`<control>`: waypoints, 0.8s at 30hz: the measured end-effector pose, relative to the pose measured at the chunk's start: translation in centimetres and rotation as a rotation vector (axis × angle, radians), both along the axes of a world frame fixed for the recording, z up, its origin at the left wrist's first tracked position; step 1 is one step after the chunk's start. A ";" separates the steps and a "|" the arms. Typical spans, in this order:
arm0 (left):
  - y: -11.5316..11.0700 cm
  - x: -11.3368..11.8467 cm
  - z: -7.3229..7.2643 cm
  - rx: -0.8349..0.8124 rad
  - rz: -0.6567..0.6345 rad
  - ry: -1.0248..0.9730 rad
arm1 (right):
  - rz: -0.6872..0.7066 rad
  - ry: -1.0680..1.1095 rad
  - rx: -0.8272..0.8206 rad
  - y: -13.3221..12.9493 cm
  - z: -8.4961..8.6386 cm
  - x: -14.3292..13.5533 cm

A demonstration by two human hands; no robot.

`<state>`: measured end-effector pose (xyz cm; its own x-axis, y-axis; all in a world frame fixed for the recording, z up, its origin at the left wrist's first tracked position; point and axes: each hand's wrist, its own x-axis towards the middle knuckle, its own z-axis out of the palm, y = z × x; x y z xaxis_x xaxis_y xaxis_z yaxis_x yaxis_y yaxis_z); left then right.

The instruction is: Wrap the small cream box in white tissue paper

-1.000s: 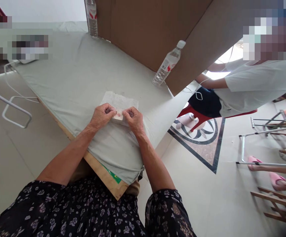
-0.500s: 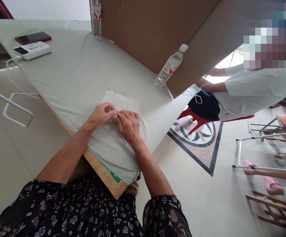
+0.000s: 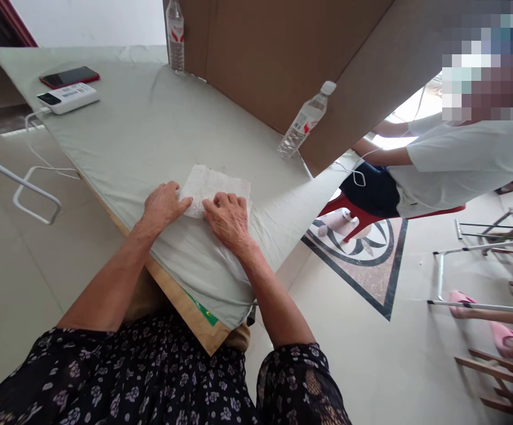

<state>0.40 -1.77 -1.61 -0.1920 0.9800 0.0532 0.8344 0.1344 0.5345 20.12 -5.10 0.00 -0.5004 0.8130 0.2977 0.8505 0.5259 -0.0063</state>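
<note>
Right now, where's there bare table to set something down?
Bare tablecloth runs between the white device and the thin sheet, and between the sheet and the nearer bottle. Crowded: the sheet's near side, with left hand and right hand.

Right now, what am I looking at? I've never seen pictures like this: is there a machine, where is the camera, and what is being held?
There is no machine here, just a person's two bare hands, seen by one camera worn on the head, looking forward and down. The left hand has its thumb at the edge of a white sheet; the fingers of the right hand rest on it. I can't tell whether anything is under them. The sheet lies on a cloth-covered table, with a phone, a white device and two bottles by some cardboard. Another person sits at the right.
</note>
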 end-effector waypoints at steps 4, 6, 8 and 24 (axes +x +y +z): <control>1.0 -1.0 -0.6 0.052 -0.008 -0.077 | 0.007 0.023 -0.004 0.0 -0.1 0.0; 1.2 -1.4 -0.3 0.034 -0.031 -0.146 | 0.007 0.036 -0.008 0.0 -0.1 0.0; 1.0 -1.4 0.2 -0.042 -0.052 -0.251 | 0.007 0.041 -0.011 0.0 -0.1 -0.1; -0.4 3.9 3.3 -0.133 -0.304 -0.603 | -0.068 0.300 -0.094 -0.7 -0.2 0.3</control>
